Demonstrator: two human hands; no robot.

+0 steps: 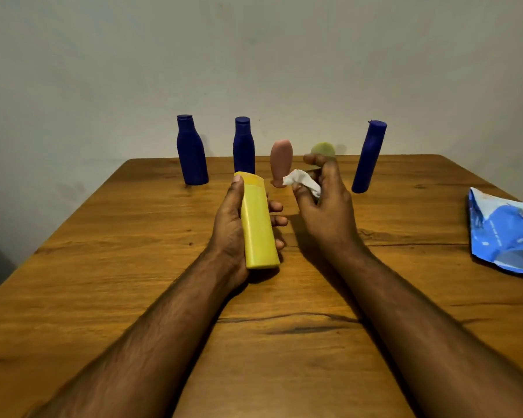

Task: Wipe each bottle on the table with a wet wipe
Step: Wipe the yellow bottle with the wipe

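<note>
My left hand (230,233) grips a yellow bottle (258,224) above the middle of the wooden table (133,267), cap end pointing away from me. Just to its right, my right hand (323,206) pinches a crumpled white wet wipe (302,180), a short gap from the bottle. Along the far edge stand three dark blue bottles (191,150) (244,146) (369,158), and a pink bottle (280,162) resting on its cap. A pale green bottle (323,148) is mostly hidden behind my right hand.
A blue wet-wipe pack (504,233) lies at the table's right edge. A plain wall rises right behind the far edge. The table's left edge runs diagonally at the left of the view.
</note>
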